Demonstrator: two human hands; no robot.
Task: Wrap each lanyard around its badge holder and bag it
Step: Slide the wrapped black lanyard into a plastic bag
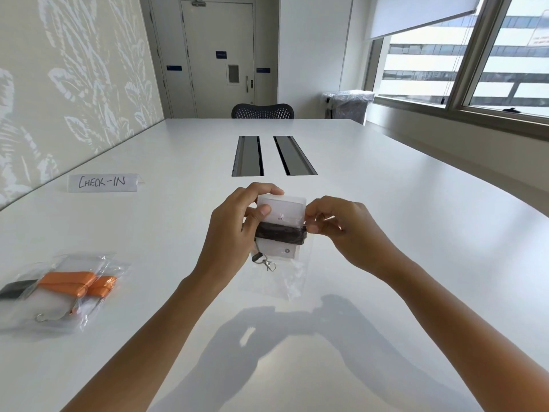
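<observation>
Above the white table [386, 203], the left hand [234, 230] curls thumb and fingers round the badge holder [286, 208] wound with a black lanyard [280, 234], while the right hand [341, 227] pinches the rim of the clear bag [286, 278] holding its lower part.

Only one readable bit: "CHECK-IN", hand-lettered in dark marker on a folded paper sign [102, 182] on the table [386, 203], left of the cable slots [247, 156]. Blue plates [221, 55] on the door [208, 90] beyond those slots and tiny marks on the badge holder [285, 209]: too small to read.
</observation>
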